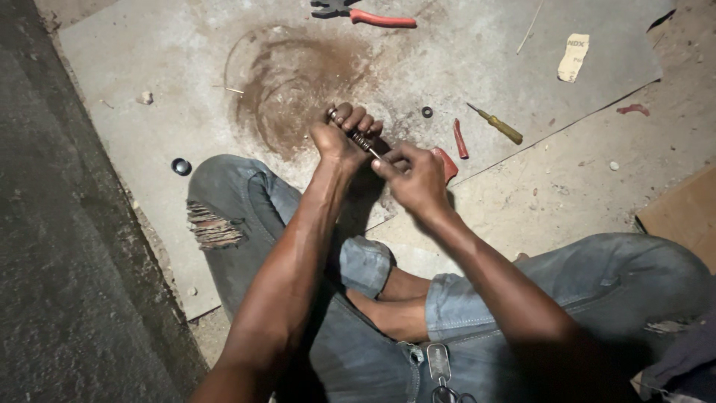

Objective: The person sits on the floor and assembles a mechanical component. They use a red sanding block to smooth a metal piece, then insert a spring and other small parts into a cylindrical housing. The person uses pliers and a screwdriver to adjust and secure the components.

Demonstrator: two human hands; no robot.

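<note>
Two hands mid-frame: left hand fisted around a short dark threaded metal rod; right hand pinching its lower end. Risk: rod slipping, pinching fingers.

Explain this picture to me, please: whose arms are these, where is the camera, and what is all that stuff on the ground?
There is no machine here. A person sits cross-legged on the floor in torn jeans, and a camera worn on their head looks down, so both arms are their own. The left hand is closed around a small metal part that looks like a spring or threaded rod. The right hand pinches its other end with the fingertips. In front lies a grey board with a round rusty stain. On it are red-handled pliers, a yellow-handled screwdriver, a red strip, a small dark ring, a dark round cap and a scrap of sandpaper.
</note>
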